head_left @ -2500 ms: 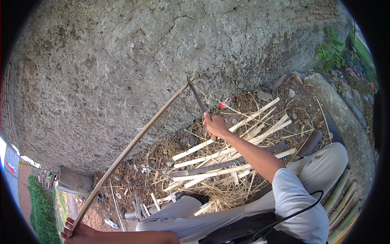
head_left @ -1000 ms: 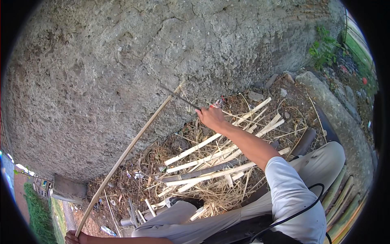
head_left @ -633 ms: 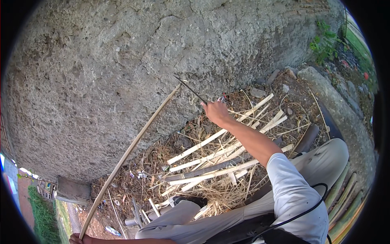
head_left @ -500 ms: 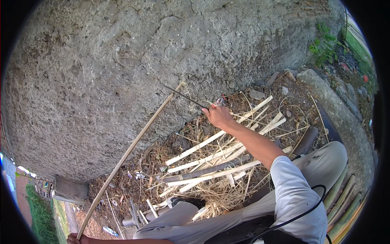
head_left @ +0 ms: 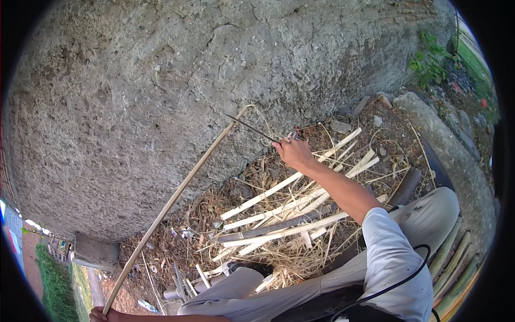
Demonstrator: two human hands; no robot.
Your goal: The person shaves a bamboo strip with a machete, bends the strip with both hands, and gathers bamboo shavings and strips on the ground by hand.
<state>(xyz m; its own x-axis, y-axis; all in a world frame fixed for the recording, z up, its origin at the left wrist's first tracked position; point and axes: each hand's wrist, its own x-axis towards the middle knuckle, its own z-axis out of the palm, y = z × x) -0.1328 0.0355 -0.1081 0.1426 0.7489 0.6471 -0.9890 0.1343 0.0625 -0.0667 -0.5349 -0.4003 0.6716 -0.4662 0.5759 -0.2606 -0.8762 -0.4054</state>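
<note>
Knife (head_left: 252, 128) slid slightly down strip (head_left: 173, 200) from tip; right hand (head_left: 296, 154) grips knife, left hand (head_left: 100, 314) clasps strip's near end — thin shaving (head_left: 258, 108) curling, most length apparently left.

I see a pale short sleeve (head_left: 397, 255) at lower right, a thin black cable (head_left: 405, 280) looping across it, light grey-beige trousers (head_left: 426, 222), and a dark shoe (head_left: 260, 266) at bottom centre.

Dark knife (head_left: 251, 128) across long, slanting strip (head_left: 179, 192)
</note>
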